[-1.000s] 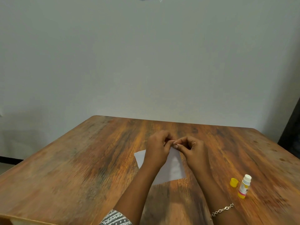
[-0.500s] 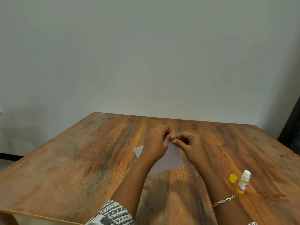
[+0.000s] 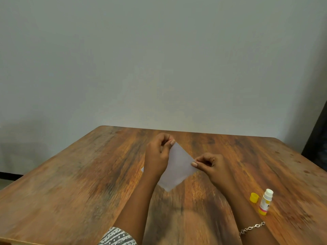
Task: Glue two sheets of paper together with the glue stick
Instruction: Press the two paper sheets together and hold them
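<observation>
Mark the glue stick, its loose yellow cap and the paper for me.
glue stick (image 3: 264,203): head view, middle of its upright white body.
yellow cap (image 3: 254,197): head view, on its side wall.
paper (image 3: 178,167): head view, bare middle of the sheet.

Single head cam, fwd/down, near table (image 3: 74,183), wall (image 3: 159,68) behind.
</observation>
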The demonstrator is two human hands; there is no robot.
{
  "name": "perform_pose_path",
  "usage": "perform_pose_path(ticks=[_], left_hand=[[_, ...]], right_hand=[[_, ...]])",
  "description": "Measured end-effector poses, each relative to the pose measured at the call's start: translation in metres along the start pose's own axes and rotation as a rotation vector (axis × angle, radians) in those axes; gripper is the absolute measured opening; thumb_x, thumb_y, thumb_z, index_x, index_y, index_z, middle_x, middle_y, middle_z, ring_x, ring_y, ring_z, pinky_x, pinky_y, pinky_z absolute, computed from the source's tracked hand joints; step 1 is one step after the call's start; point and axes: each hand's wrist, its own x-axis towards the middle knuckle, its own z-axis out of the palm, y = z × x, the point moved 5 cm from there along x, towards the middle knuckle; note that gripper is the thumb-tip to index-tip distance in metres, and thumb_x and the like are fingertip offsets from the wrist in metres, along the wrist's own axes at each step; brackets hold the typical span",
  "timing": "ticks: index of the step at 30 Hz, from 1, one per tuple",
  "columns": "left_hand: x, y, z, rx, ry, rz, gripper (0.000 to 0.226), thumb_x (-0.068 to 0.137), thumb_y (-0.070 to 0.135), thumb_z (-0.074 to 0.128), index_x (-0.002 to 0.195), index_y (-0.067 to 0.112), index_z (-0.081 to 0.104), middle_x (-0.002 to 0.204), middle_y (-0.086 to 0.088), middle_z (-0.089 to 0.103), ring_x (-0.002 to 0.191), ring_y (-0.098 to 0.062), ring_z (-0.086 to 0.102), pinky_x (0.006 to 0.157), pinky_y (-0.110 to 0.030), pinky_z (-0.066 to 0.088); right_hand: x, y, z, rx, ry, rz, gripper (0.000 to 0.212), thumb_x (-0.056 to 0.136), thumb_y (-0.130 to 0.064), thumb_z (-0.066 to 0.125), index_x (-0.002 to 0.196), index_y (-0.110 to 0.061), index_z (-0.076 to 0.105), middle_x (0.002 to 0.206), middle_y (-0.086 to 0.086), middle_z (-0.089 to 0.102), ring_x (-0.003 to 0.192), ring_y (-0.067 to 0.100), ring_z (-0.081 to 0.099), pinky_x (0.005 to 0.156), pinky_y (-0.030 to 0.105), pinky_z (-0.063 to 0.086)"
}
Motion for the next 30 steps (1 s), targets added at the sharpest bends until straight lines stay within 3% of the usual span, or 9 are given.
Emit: perform_pose_path(ticks=[3, 7, 11, 15, 18, 23, 30], left_hand=[[-0.002, -0.004, -0.001, -0.052, 0.023, -0.054, 0.028, 0.089, 0.004, 0.054, 0.072, 0.026, 0.054, 0.070, 0.009, 0.056, 0.065, 0.000, 0.052, 0.058, -0.013, 0.041], [-0.006, -0.011, -0.001, -0.135, 0.070, -0.125, 0.016, 0.085, 0.019, 0.054, 0.071, 0.025, 0.056, 0.068, 0.010, 0.057, 0.063, 0.000, 0.053, 0.060, -0.020, 0.044], [-0.011, -0.016, 0.000, -0.210, 0.124, -0.184, 0.025, 0.091, 0.005, 0.053, 0.071, 0.020, 0.057, 0.068, 0.004, 0.057, 0.062, 0.000, 0.053, 0.061, -0.019, 0.045], [-0.017, -0.022, 0.002, -0.281, 0.172, -0.249, 0.024, 0.091, 0.005, 0.051, 0.072, 0.018, 0.058, 0.069, 0.003, 0.057, 0.061, 0.003, 0.053, 0.059, -0.014, 0.045], [-0.018, -0.026, 0.002, -0.312, 0.195, -0.286, 0.022, 0.092, 0.007, 0.051, 0.074, 0.016, 0.058, 0.071, 0.002, 0.057, 0.062, 0.002, 0.053, 0.062, -0.018, 0.046], [-0.020, -0.026, 0.001, -0.313, 0.220, -0.294, 0.019, 0.092, 0.006, 0.050, 0.076, 0.013, 0.057, 0.071, 0.002, 0.057, 0.060, 0.006, 0.053, 0.057, -0.009, 0.045], [-0.025, -0.030, 0.001, -0.280, 0.231, -0.328, 0.015, 0.092, 0.009, 0.050, 0.080, 0.011, 0.058, 0.075, -0.001, 0.058, 0.068, -0.007, 0.055, 0.063, -0.022, 0.046]], right_hand=[[-0.001, 0.003, -0.003, 0.012, 0.000, 0.004, 0.012, 0.078, -0.007, 0.067, 0.071, -0.016, 0.069, 0.076, 0.006, 0.069, 0.074, 0.018, 0.065, 0.069, 0.027, 0.052], [-0.002, 0.009, -0.007, 0.066, 0.031, 0.025, 0.011, 0.078, -0.007, 0.067, 0.071, -0.015, 0.069, 0.076, 0.007, 0.070, 0.074, 0.017, 0.066, 0.070, 0.026, 0.053], [-0.005, 0.013, -0.009, 0.241, 0.135, 0.065, 0.012, 0.078, -0.005, 0.066, 0.069, -0.013, 0.068, 0.071, 0.003, 0.069, 0.067, 0.006, 0.065, 0.066, 0.020, 0.051], [-0.008, 0.017, -0.005, 0.413, 0.208, 0.125, 0.010, 0.078, -0.004, 0.065, 0.072, -0.010, 0.070, 0.074, 0.005, 0.071, 0.074, 0.015, 0.067, 0.072, 0.027, 0.054], [-0.009, 0.019, -0.001, 0.496, 0.213, 0.165, 0.013, 0.077, -0.003, 0.066, 0.071, -0.013, 0.071, 0.070, -0.001, 0.073, 0.071, 0.012, 0.069, 0.067, 0.021, 0.056], [-0.008, 0.022, 0.001, 0.505, 0.223, 0.193, 0.010, 0.076, -0.004, 0.067, 0.073, -0.012, 0.072, 0.071, 0.000, 0.074, 0.074, 0.015, 0.069, 0.072, 0.028, 0.055], [-0.008, 0.021, 0.002, 0.503, 0.243, 0.186, 0.009, 0.077, -0.003, 0.066, 0.075, -0.010, 0.071, 0.079, 0.007, 0.072, 0.076, 0.016, 0.068, 0.074, 0.029, 0.054]])
